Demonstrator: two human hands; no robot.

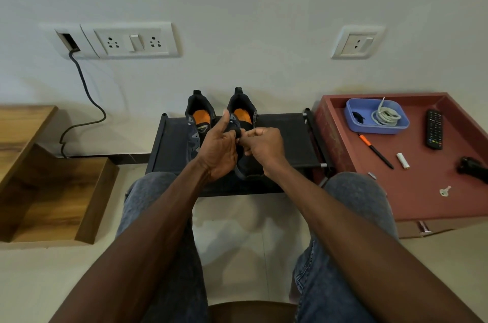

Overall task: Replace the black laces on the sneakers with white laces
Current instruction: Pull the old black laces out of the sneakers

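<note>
Red tabletop (412, 190) at right carries a blue tray (355, 122) holding coiled white laces (385, 115), a remote (434, 128) and a pen (376, 151). Black rack (285, 138), centre, bears two dark sneakers (196, 114). Left hand (219, 151), thumb raised, and right hand (264, 147) meet over the right-side sneaker (241, 109), fingers curled, pinching something dark; whether it is the lace is unclear.

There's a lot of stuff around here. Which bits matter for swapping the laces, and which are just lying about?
For the job:
sneakers
black lace, pinched by the left hand and right hand
white laces in the blue tub

Lying about:
remote
pen
key
white tube
</note>
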